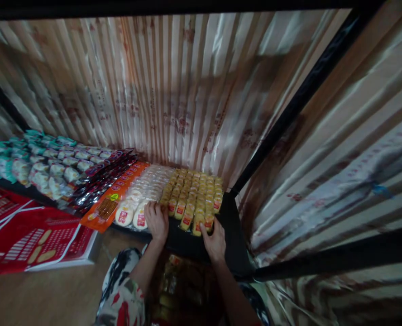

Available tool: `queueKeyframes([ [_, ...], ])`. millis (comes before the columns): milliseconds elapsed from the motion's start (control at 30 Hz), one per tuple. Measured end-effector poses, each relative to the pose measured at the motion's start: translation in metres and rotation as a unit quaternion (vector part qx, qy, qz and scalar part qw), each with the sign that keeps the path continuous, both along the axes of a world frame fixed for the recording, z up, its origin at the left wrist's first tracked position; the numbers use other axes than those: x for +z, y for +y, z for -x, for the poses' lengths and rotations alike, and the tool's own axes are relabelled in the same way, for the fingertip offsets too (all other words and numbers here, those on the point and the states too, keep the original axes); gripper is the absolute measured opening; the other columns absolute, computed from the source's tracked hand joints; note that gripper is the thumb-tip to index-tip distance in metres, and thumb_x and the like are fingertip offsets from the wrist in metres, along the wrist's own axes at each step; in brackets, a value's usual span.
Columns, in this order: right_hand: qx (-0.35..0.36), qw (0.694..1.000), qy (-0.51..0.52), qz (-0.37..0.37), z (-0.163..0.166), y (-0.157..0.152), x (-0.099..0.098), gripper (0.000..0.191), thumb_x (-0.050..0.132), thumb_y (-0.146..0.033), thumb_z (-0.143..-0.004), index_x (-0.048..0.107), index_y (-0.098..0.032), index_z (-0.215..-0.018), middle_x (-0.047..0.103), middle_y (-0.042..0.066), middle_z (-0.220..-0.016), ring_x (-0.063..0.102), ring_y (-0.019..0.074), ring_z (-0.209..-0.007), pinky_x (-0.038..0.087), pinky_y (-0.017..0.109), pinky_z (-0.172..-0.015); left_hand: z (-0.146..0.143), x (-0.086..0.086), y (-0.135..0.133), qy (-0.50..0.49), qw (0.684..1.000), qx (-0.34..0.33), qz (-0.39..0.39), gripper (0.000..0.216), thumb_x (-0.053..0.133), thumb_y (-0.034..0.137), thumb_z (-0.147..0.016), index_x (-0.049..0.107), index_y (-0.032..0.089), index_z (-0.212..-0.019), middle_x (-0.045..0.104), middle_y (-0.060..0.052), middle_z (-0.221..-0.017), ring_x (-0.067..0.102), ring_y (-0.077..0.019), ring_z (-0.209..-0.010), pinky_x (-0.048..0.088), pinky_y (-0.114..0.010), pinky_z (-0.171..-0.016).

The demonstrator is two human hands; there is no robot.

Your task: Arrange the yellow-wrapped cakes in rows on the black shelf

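Rows of small yellow snack cakes (190,199) in clear wrappers with red labels stand on a black shelf (194,244). My left hand (157,222) rests at the front, where the yellow rows meet the white round packs (124,213). Its fingers are stretched out and bent a little, and no item shows in them. At the front right corner, my right hand (215,242) has its thumb and fingers around a wrapped yellow cake (208,220) in the front line. Below my forearms is a dark box (187,290) with more wrapped yellow items, dimly lit.
Left of the white packs lie orange flat packets (111,201), dark red packets (97,183) and teal-and-white bags (34,158). A red printed carton (41,240) sits on the floor. Black frame posts (299,99) and striped plastic-covered walls (180,90) enclose the shelf.
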State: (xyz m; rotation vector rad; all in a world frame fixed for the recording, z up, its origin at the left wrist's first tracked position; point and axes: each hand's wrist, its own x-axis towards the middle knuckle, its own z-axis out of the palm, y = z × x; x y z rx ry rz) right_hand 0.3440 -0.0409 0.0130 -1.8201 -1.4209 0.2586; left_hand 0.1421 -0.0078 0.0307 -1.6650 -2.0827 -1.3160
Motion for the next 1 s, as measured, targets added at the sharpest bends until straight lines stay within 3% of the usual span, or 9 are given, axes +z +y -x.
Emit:
queueKeyframes([
  [267,0.004,1.0,-0.002,-0.024,-0.001,0.001,-0.005,0.071,0.042,-0.065,-0.077,0.047,-0.012,-0.124,0.056,0.017,-0.118,0.049,0.0295,-0.11,0.04,0.041,-0.092,0.006,-0.003,0.008,0.025,0.999,-0.008,-0.019,0.021,0.05,0.032,-0.084,0.06,0.014,-0.091,0.056,-0.015,-0.109,0.041,-0.0306,-0.12,0.034,-0.052,-0.1],
  [467,0.013,1.0,-0.005,-0.013,0.001,0.0,-0.003,0.072,0.043,-0.063,-0.077,0.046,-0.01,-0.125,0.053,0.018,-0.122,0.045,0.0296,-0.113,0.038,0.042,-0.095,0.005,-0.002,-0.011,0.036,0.998,-0.042,-0.036,0.021,0.047,0.024,-0.085,0.06,0.012,-0.096,0.055,-0.017,-0.113,0.038,-0.0299,-0.123,0.034,-0.052,-0.101],
  [633,0.018,1.0,0.001,-0.004,0.001,-0.002,-0.003,0.07,0.048,-0.059,-0.077,0.042,-0.013,-0.129,0.053,0.016,-0.122,0.045,0.0285,-0.113,0.039,0.041,-0.094,-0.001,-0.002,-0.061,0.026,0.988,-0.148,-0.037,0.022,0.043,0.01,-0.082,0.059,0.013,-0.096,0.051,-0.016,-0.12,0.034,-0.0271,-0.128,0.035,-0.048,-0.102],
  [733,0.009,1.0,0.009,-0.006,0.001,-0.001,-0.006,0.074,0.051,-0.057,-0.076,0.038,-0.013,-0.133,0.053,0.017,-0.121,0.045,0.0287,-0.113,0.04,0.042,-0.093,-0.005,-0.01,-0.103,0.035,0.977,-0.209,-0.011,0.024,0.043,0.007,-0.08,0.059,0.015,-0.096,0.051,-0.014,-0.121,0.034,-0.0263,-0.128,0.036,-0.048,-0.102],
  [900,0.014,0.995,0.0,-0.103,0.002,-0.005,0.008,0.059,0.044,-0.048,-0.083,0.041,-0.011,-0.129,0.046,0.018,-0.13,0.038,0.0265,-0.124,0.033,0.046,-0.101,-0.006,-0.043,-0.159,0.01,0.944,-0.311,0.107,0.03,0.038,0.005,-0.079,0.06,0.018,-0.095,0.057,-0.009,-0.116,0.044,-0.0229,-0.12,0.041,-0.045,-0.099],
  [1000,0.034,0.987,0.043,-0.151,0.006,-0.028,0.029,0.049,0.039,-0.04,-0.088,0.04,-0.014,-0.13,0.044,0.016,-0.132,0.039,0.0232,-0.124,0.04,0.041,-0.096,-0.007,-0.063,-0.173,-0.045,0.913,-0.337,0.225,0.034,0.035,0.004,-0.078,0.06,0.018,-0.096,0.061,-0.009,-0.109,0.054,-0.0184,-0.109,0.045,-0.037,-0.095],
])
